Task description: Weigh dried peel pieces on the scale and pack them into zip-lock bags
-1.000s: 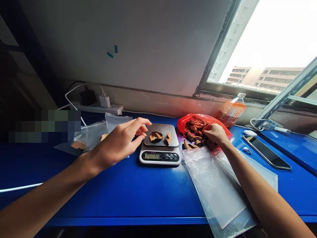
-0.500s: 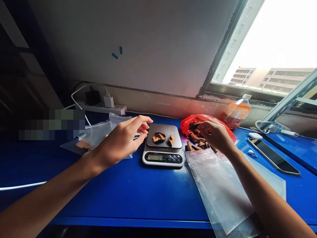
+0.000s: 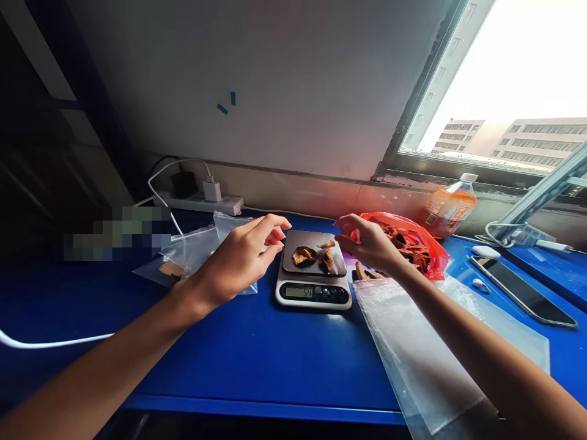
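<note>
A white kitchen scale [image 3: 313,302] with a metal plate stands at the middle, its display reading 5.4. On its plate lie a larger curled dried brown slice [image 3: 304,256], a smaller dried piece [image 3: 327,260] and a pale small dried piece [image 3: 328,244]. My left hand [image 3: 243,256] hovers at the plate's left edge, fingers loosely bent and apart, with nothing in them. At the plate's right edge is my right hand [image 3: 367,241], thumb and fingers parted close to the pale piece. Behind that hand, a red plastic bag [image 3: 435,260] holds many dried brown pieces.
Clear zip bags [image 3: 403,330] lie at the right front, more zip bags [image 3: 197,244] at the left. Further right are a phone [image 3: 523,290], an earbud [image 3: 480,285], its case [image 3: 486,251] and an orange drink bottle [image 3: 449,208]. A power strip [image 3: 229,205] sits along the wall.
My right hand has moved left from the red bag to the scale. A third dried piece is now on the plate. My left hand stays beside the scale; the view has shifted slightly.
</note>
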Action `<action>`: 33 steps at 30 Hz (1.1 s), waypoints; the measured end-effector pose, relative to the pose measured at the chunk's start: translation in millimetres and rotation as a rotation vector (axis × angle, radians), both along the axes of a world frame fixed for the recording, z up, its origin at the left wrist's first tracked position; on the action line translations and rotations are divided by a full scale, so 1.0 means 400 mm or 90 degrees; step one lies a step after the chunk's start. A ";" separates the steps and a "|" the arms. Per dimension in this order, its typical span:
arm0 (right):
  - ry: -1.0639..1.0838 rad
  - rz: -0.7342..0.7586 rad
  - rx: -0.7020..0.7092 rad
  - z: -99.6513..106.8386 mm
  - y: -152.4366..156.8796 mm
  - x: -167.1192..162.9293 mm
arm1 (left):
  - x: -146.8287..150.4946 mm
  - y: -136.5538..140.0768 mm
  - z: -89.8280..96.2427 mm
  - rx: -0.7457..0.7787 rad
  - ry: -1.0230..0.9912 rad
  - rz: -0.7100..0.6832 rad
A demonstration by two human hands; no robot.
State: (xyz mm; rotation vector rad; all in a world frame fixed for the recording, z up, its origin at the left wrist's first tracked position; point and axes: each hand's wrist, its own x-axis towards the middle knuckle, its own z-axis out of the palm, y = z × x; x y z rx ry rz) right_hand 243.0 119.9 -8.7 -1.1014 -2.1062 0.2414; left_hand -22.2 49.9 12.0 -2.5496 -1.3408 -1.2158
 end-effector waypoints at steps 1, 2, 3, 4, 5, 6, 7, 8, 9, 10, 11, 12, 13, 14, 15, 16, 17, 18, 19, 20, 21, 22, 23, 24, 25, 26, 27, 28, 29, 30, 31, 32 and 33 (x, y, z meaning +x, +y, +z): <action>0.005 -0.009 0.002 0.000 -0.002 0.004 | -0.001 0.001 -0.001 0.001 0.001 0.002; 0.009 -0.021 0.006 -0.002 -0.004 0.013 | -0.001 0.001 -0.001 0.004 0.002 0.002; 0.014 -0.034 0.010 -0.005 -0.006 0.027 | -0.001 0.001 -0.002 0.006 0.002 -0.001; 0.019 -0.047 0.015 -0.009 -0.009 0.045 | -0.001 0.001 -0.003 0.007 0.001 -0.005; 0.023 -0.056 0.020 -0.013 -0.011 0.064 | 0.000 0.001 -0.003 0.008 0.001 -0.009; 0.031 -0.064 0.027 -0.014 -0.015 0.084 | 0.002 0.001 -0.004 0.008 0.001 -0.013; 0.041 -0.073 0.039 -0.013 -0.020 0.102 | 0.003 0.001 -0.005 0.008 0.001 -0.016; 0.054 -0.087 0.060 -0.009 -0.026 0.116 | 0.004 0.001 -0.005 0.006 0.000 -0.017; 0.070 -0.107 0.089 -0.001 -0.034 0.126 | 0.005 0.001 -0.006 0.003 0.000 -0.019; 0.087 -0.129 0.125 0.010 -0.043 0.132 | 0.007 0.001 -0.007 0.000 0.000 -0.019; 0.103 -0.150 0.167 0.024 -0.052 0.133 | 0.007 0.002 -0.007 -0.002 0.000 -0.020; 0.116 -0.168 0.209 0.040 -0.063 0.133 | 0.008 0.002 -0.007 -0.003 0.000 -0.020; 0.122 -0.181 0.248 0.057 -0.072 0.132 | 0.008 0.002 -0.008 -0.003 0.003 -0.020; 0.123 -0.191 0.283 0.075 -0.080 0.134 | 0.008 0.002 -0.008 -0.001 0.007 -0.021; 0.117 -0.202 0.311 0.093 -0.086 0.141 | 0.007 0.002 -0.007 0.001 0.012 -0.021; 0.104 -0.220 0.331 0.109 -0.089 0.157 | 0.006 0.002 -0.006 0.005 0.014 -0.022; 0.089 -0.246 0.343 0.122 -0.087 0.182 | 0.004 0.002 -0.005 0.010 0.015 -0.025; 0.075 -0.279 0.345 0.129 -0.083 0.216 | 0.002 0.001 -0.003 0.015 0.014 -0.027; 0.066 -0.334 0.341 0.129 -0.075 0.259 | 0.000 0.000 -0.001 0.018 0.010 -0.028; 0.076 -0.387 0.327 0.121 -0.064 0.307 | -0.001 -0.001 0.001 0.020 0.005 -0.029; 0.096 -0.447 0.314 0.104 -0.052 0.357 | -0.002 -0.003 0.002 0.021 0.001 -0.027; 0.117 -0.494 0.283 0.080 -0.040 0.407 | -0.003 -0.004 0.004 0.023 -0.002 -0.023; 0.143 -0.546 0.260 0.050 -0.029 0.453 | -0.003 -0.006 0.005 0.027 -0.005 -0.018; 0.142 -0.592 0.215 0.016 -0.019 0.493 | -0.003 -0.007 0.005 0.032 -0.005 -0.015; 0.127 -0.643 0.173 -0.018 -0.013 0.524 | -0.002 -0.007 0.006 0.037 -0.003 -0.013; 0.097 -0.684 0.128 -0.049 -0.008 0.547 | 0.000 -0.008 0.006 0.041 -0.002 -0.014; 0.062 -0.683 0.081 -0.076 -0.005 0.560 | 0.002 -0.009 0.007 0.040 -0.001 -0.017; 0.045 -0.693 0.064 -0.097 -0.003 0.565 | 0.003 -0.011 0.008 0.037 -0.004 -0.020; 0.029 -0.686 0.047 -0.111 -0.002 0.563 | 0.005 -0.013 0.009 0.031 -0.007 -0.021; 0.021 -0.672 0.036 -0.119 0.000 0.555 | 0.006 -0.015 0.010 0.026 -0.010 -0.018; 0.018 -0.655 0.029 -0.121 0.001 0.544 | 0.007 -0.017 0.012 0.021 -0.011 -0.014; 0.014 -0.633 0.019 -0.121 0.002 0.531 | 0.007 -0.018 0.013 0.015 -0.010 -0.009; 0.010 -0.608 0.009 -0.118 0.002 0.518 | 0.007 -0.020 0.014 0.009 -0.010 -0.004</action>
